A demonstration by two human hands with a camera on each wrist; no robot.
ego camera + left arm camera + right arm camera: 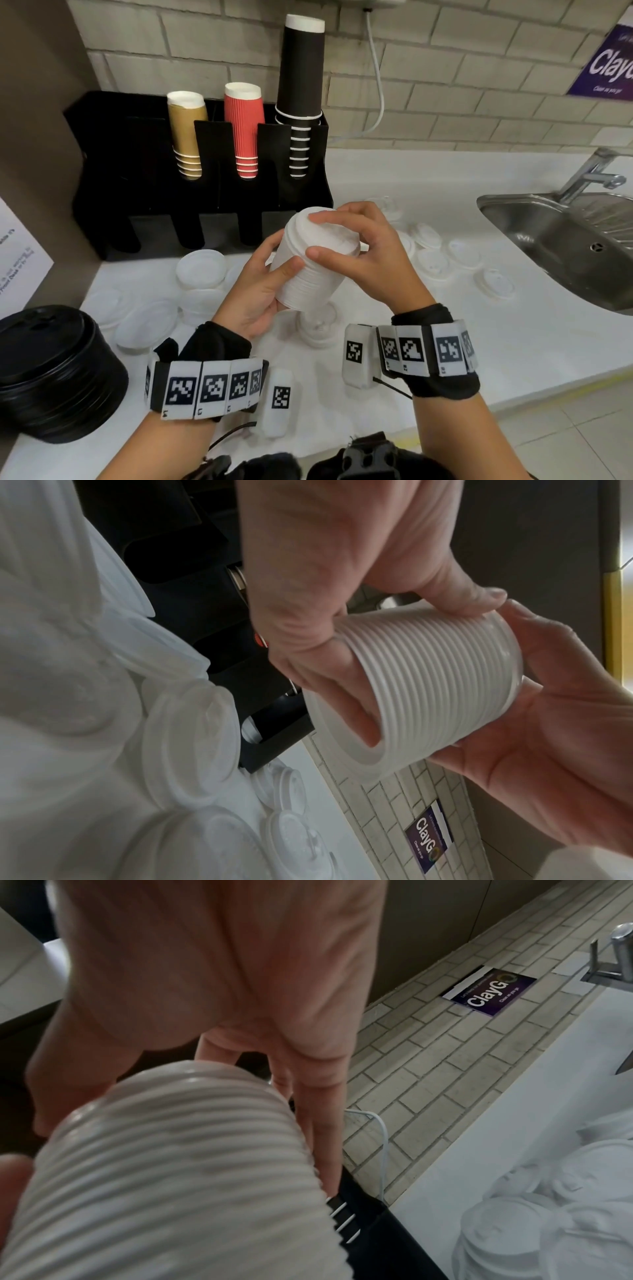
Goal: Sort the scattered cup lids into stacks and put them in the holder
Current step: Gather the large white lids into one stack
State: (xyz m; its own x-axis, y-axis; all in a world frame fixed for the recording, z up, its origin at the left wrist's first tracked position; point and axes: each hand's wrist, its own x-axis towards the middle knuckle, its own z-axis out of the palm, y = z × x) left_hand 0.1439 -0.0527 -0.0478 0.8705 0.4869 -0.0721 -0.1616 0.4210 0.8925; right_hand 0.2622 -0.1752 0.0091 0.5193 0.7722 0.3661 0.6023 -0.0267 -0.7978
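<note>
Currently, a tall stack of white lids point(315, 260) is held tilted in the air in front of the black holder point(144, 205), above the white counter point(479, 329). The stack's lower part is gripped by the left hand point(260, 291), whose thumb is laid across the ribbed side while the fingers are curled round the far side. The upper end is clasped by the right hand point(363, 253): the thumb is pressed against the near side and the fingers are arched over the top lid, so the stack is pinched between them. Three slots of the holder are filled by upturned paper cups: gold cups point(186, 133), red cups point(244, 128) and black cups point(301, 89). Loose white lids point(442, 260) are scattered on the counter to the right of the holder, toward the steel sink point(561, 240). Clear lids point(200, 270) are piled just in front of the holder, and a stack of black lids point(54, 370) is seen nearer the counter's front edge, below the holder's left end.
</note>
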